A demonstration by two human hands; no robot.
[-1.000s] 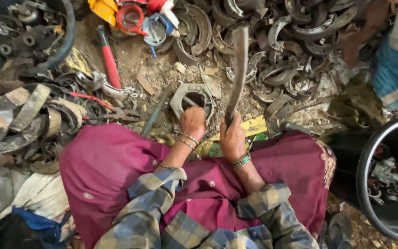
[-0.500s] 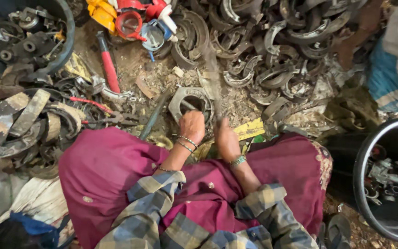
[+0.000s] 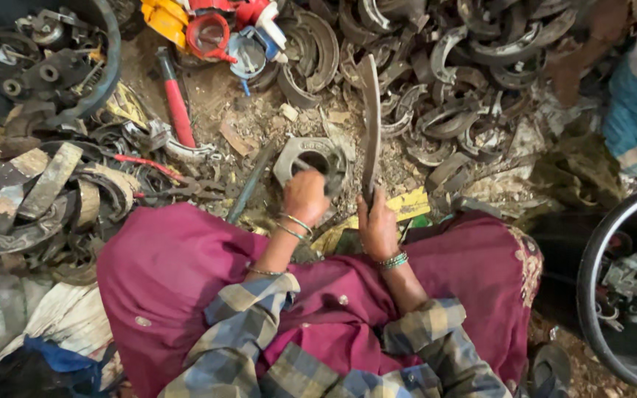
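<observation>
I sit on bare dirt ground (image 3: 259, 121) strewn with grit and chips; around me lie heaps of curved, rusty metal shoes (image 3: 436, 110), piled thickest straight ahead and to my right; a black tub (image 3: 105, 74) of metal parts stands at my far left, another dark tub (image 3: 591, 295) at my right; a red-handled hammer (image 3: 175, 99) lies on the dirt to the left, its handle running away from me; my lap is covered by maroon cloth (image 3: 178, 280).

My right hand (image 3: 376, 228) is closed tight round the lower end of a long flat blade (image 3: 370, 125); the blade stands up from my fist, its long axis running almost straight away from me, its tip pointing to the far pile.

My left hand (image 3: 305, 197) is curled down on the near edge of a grey metal ring piece (image 3: 311, 156), which lies flat on the dirt just in front of my knees, just left of the blade; how firmly the fingers grip it I cannot tell.
</observation>
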